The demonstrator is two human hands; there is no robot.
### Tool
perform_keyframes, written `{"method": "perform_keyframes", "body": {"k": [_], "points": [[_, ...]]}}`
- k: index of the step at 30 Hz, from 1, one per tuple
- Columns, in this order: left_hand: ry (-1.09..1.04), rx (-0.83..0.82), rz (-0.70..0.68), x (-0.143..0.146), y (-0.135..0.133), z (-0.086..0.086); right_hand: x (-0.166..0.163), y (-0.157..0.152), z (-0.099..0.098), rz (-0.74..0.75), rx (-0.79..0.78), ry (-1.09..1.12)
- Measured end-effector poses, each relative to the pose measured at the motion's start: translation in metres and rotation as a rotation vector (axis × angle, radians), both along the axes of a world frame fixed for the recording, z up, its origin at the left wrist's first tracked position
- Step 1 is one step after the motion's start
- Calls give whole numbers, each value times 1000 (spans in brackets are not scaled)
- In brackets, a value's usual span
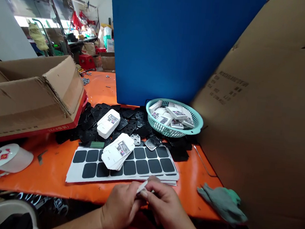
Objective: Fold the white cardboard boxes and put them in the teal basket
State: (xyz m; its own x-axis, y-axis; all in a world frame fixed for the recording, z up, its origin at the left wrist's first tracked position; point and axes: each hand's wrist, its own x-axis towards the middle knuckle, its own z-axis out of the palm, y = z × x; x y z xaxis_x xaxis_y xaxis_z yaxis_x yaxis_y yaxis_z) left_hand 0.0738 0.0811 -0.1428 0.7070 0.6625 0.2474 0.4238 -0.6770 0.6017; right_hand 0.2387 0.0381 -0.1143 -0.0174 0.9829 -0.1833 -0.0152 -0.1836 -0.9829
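Together at the near edge of the orange surface [55,170]: left hand [120,207] and right hand [164,205], both pinching one small white card [142,187]. Just beyond, sheets of black pads [142,165] under a card stack [118,150]; farther back, a teal basket [195,127] of white packets.

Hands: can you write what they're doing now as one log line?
left hand + right hand: pinching small white card | near: sticker sheets, card stack, basket
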Motion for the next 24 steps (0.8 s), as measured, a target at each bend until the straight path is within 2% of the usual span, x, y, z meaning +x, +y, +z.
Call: {"method": "perform_keyframes", "body": {"k": [2,4,6,7,10,14,17,21,23,24], "points": [[-80,-332,65,0,-2,-1,4,-1,2,-86,210,-193],[-187,-573,158,-1,-2,2,11,-4,-4,-242,360,-347],[-287,-714,163,-3,-3,4,16,-8,-16,-329,380,-383],[-324,-742,134,-4,-3,3,17,-11,-23,-325,354,-360],[-385,-745,31,-10,-6,-5,12,-19,-41,-311,254,-211],[-389,-766,-38,-15,-9,-17,-1,-28,-49,-322,117,31],[-365,-827,6,-13,-9,-16,-9,-28,-48,-292,35,177],[-379,-635,89,-9,-7,-8,-9,-21,-45,-272,-90,441],[-406,-640,52,-9,-6,-5,-4,-19,-44,-215,-66,403],[-403,-655,39,-10,-6,-4,-1,-19,-44,-169,-2,328]]}}
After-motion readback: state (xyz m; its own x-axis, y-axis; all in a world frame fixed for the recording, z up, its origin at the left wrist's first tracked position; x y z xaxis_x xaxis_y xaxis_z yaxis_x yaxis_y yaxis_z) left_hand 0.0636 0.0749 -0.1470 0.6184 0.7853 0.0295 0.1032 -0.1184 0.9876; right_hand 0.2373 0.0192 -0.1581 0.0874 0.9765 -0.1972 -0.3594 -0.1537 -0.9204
